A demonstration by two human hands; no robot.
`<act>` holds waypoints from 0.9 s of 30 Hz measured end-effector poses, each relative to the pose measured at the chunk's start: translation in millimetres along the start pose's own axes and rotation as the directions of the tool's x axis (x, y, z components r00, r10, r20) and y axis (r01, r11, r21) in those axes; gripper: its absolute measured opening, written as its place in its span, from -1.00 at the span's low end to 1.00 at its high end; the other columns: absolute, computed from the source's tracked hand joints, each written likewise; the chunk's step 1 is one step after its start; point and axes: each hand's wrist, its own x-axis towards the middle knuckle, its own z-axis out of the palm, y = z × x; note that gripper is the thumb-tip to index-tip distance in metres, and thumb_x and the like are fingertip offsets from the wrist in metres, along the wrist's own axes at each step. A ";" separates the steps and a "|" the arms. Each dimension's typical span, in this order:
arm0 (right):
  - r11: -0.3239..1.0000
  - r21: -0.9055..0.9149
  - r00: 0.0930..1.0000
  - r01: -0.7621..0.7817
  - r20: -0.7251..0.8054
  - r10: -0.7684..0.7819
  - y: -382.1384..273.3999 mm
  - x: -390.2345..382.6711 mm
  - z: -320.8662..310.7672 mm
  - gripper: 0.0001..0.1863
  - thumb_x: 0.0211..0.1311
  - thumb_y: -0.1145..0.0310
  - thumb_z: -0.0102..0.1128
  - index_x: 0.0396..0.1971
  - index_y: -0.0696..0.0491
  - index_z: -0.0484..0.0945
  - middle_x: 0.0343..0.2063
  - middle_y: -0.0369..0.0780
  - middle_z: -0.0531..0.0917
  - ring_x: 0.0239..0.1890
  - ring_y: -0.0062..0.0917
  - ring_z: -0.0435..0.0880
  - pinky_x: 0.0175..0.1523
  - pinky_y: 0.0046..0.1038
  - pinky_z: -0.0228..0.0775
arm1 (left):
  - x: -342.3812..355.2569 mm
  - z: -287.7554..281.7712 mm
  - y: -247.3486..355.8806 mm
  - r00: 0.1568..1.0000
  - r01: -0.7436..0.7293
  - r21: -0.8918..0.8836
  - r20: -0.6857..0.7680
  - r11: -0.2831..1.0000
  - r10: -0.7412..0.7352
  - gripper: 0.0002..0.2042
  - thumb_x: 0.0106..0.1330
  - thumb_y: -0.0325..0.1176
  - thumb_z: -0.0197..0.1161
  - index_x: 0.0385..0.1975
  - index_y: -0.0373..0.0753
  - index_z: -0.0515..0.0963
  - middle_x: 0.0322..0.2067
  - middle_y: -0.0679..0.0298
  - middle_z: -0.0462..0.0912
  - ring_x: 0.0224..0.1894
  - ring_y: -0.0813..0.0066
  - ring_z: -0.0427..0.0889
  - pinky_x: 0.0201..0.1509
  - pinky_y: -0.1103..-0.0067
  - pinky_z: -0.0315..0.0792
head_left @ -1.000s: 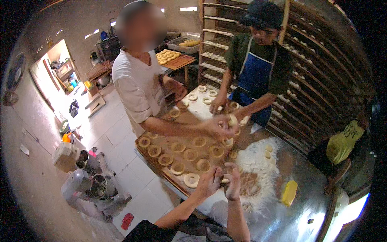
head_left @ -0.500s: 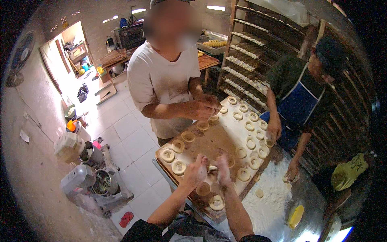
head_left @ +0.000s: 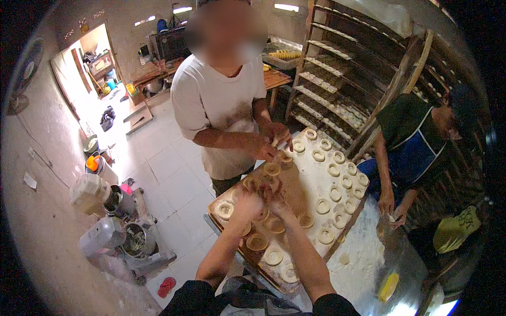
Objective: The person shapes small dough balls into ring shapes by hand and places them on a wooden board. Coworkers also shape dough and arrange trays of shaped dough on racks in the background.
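Ring-shaped pieces of pale dough (head_left: 273,263) lie in rows on a floured board (head_left: 298,184). Over its left part are both my hands, close side by side and blurred by motion. My left hand (head_left: 249,205) is low over the rings by the left edge; its fingers are smeared. Just right of it, my right hand (head_left: 275,200) points down toward the board with its fingers also indistinct. Whether either hand holds dough cannot be made out. Several rings sit around my wrists and forearms.
Across the board a person in a white shirt (head_left: 221,105) works dough with both hands. Another person in a blue apron (head_left: 406,139) handles a small piece at the floury metal table (head_left: 358,258). A yellow scraper-like piece (head_left: 388,287) lies there. Racks (head_left: 329,79) stand behind; mixers (head_left: 103,234) stand left.
Both my hands have moved farther out over the board, toward the person in white. The person in the apron has drawn both hands together over the metal table.
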 end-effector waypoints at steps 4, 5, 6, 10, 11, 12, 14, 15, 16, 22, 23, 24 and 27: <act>0.940 -0.338 0.988 0.039 0.152 0.013 17.7 4.8 8.7 -0.11 0.24 0.03 0.13 0.41 0.14 -0.08 0.35 0.15 0.08 0.31 0.15 0.21 0.34 0.03 0.13 | -5.2 4.8 -16.1 0.785 0.369 -0.216 -0.448 0.904 -0.428 -0.58 0.10 -0.31 0.21 -0.01 -0.29 0.48 -0.23 0.07 0.39 -0.09 0.05 0.38 -0.10 0.17 0.30; 0.974 -0.225 0.973 -0.040 0.214 0.089 12.9 0.7 5.4 -0.06 0.21 0.00 0.16 0.41 0.13 -0.11 0.35 0.15 0.08 0.32 0.15 0.18 0.35 0.03 0.11 | -10.1 5.4 -17.3 0.861 0.362 -0.197 -0.305 0.911 -0.408 -0.55 0.07 -0.30 0.23 0.01 -0.30 0.47 -0.22 0.05 0.39 -0.08 0.04 0.38 -0.10 0.16 0.31; 0.983 -0.121 0.948 -0.136 0.274 0.165 5.1 -4.7 0.9 -0.01 0.17 -0.04 0.19 0.42 0.11 -0.14 0.35 0.15 0.08 0.34 0.14 0.15 0.36 0.03 0.08 | -18.1 6.4 -18.4 0.914 0.312 -0.160 -0.220 0.937 -0.342 -0.51 0.05 -0.29 0.26 0.03 -0.30 0.46 -0.20 0.03 0.40 -0.08 0.03 0.38 -0.09 0.15 0.31; 0.970 -0.216 0.924 -0.113 0.336 0.183 -30.3 -23.9 -12.7 0.08 0.12 -0.15 0.21 0.43 0.10 -0.18 0.34 0.12 0.13 0.36 0.04 0.15 0.39 -0.04 0.04 | -34.4 12.9 -13.0 0.966 0.225 -0.144 -0.100 0.964 -0.241 -0.45 0.00 -0.23 0.31 0.03 -0.33 0.46 -0.13 -0.05 0.39 -0.04 -0.02 0.38 -0.03 0.10 0.33; 0.976 -0.157 0.892 -0.148 0.404 0.200 -33.3 -26.7 -14.9 0.07 0.12 -0.16 0.20 0.43 0.10 -0.17 0.34 0.11 0.15 0.36 0.03 0.16 0.39 -0.05 0.03 | -35.5 16.1 -12.9 0.965 0.220 -0.141 -0.114 0.965 -0.237 -0.46 0.00 -0.23 0.32 0.02 -0.34 0.47 -0.09 -0.07 0.38 -0.02 -0.03 0.37 -0.01 0.08 0.32; 0.979 -0.155 0.928 -0.133 0.328 0.178 -34.0 -28.4 -15.8 0.07 0.12 -0.17 0.19 0.43 0.10 -0.16 0.33 0.11 0.17 0.34 0.03 0.18 0.38 -0.05 0.03 | -36.1 20.5 -13.3 0.969 0.228 -0.154 -0.058 0.962 -0.239 -0.47 0.00 -0.23 0.32 0.01 -0.35 0.49 -0.05 -0.09 0.37 0.01 -0.05 0.36 0.01 0.06 0.32; 0.982 -0.160 0.978 -0.102 0.164 0.128 -30.0 -27.8 -14.6 0.05 0.13 -0.17 0.17 0.42 0.10 -0.14 0.32 0.10 0.20 0.32 0.04 0.22 0.38 -0.04 0.02 | -33.9 33.0 -16.3 0.972 0.228 -0.153 -0.014 0.962 -0.233 -0.52 0.00 -0.25 0.31 -0.06 -0.36 0.53 -0.02 -0.11 0.40 0.02 -0.07 0.38 0.04 0.06 0.33; 0.988 -0.111 0.972 -0.104 0.197 0.124 -27.1 -26.4 -13.1 0.03 0.14 -0.16 0.16 0.42 0.10 -0.13 0.32 0.11 0.20 0.33 0.03 0.21 0.38 -0.03 0.02 | -33.3 40.6 -19.5 0.974 0.221 -0.139 -0.026 0.965 -0.226 -0.56 0.00 -0.26 0.31 -0.12 -0.36 0.56 -0.04 -0.11 0.44 0.01 -0.06 0.40 0.05 0.06 0.33; 0.992 -0.061 0.966 -0.107 0.230 0.119 -26.1 -24.2 -10.5 0.01 0.16 -0.15 0.14 0.42 0.10 -0.12 0.32 0.11 0.19 0.33 0.03 0.20 0.38 -0.03 0.03 | -31.3 48.8 -23.8 0.973 0.206 -0.105 -0.080 0.973 -0.215 -0.59 0.00 -0.26 0.30 -0.16 -0.37 0.58 -0.08 -0.11 0.47 -0.01 -0.05 0.44 0.06 0.08 0.34; 0.964 -0.266 0.985 -0.023 0.161 0.068 -44.8 -40.7 -20.3 -0.11 0.25 -0.08 0.05 0.41 0.08 -0.07 0.32 0.10 0.20 0.34 0.00 0.22 0.38 -0.05 0.04 | -27.7 74.3 -43.7 0.980 0.195 0.116 -0.066 0.974 -0.188 -0.73 0.01 -0.21 0.31 -0.42 -0.31 0.66 -0.34 0.02 0.65 -0.21 0.10 0.60 -0.06 0.23 0.43; 0.963 -0.270 0.994 -0.021 0.095 0.048 -42.7 -54.4 -32.8 -0.14 0.26 -0.06 0.04 0.41 0.08 -0.06 0.32 0.09 0.20 0.33 -0.01 0.23 0.38 -0.06 0.04 | -32.4 68.1 -46.7 0.988 0.147 0.127 -0.059 0.981 -0.141 -0.73 0.01 -0.20 0.31 -0.42 -0.29 0.66 -0.33 0.03 0.65 -0.21 0.11 0.60 -0.10 0.23 0.43; 0.986 -0.121 0.993 -0.113 -0.045 0.108 -35.8 -71.4 -49.7 -0.29 0.26 0.08 0.04 0.32 0.07 0.08 0.19 0.06 0.33 0.23 -0.02 0.33 0.29 -0.06 0.14 | -33.8 61.2 -43.0 0.979 0.156 0.004 -0.134 0.988 -0.154 -0.72 0.04 -0.24 0.30 -0.33 -0.30 0.64 -0.29 0.01 0.63 -0.20 0.08 0.59 -0.08 0.23 0.43; 0.972 0.119 0.925 -0.203 -0.301 0.230 11.3 -142.7 -112.5 -0.64 0.20 0.36 0.10 0.00 0.10 0.45 -0.21 -0.04 0.63 -0.08 -0.14 0.59 0.02 -0.05 0.38 | -42.1 33.4 -17.4 0.950 -0.027 0.118 -0.305 0.993 0.062 -0.70 0.13 -0.31 0.26 -0.15 -0.30 0.58 -0.21 -0.04 0.59 -0.19 -0.01 0.58 -0.05 0.20 0.42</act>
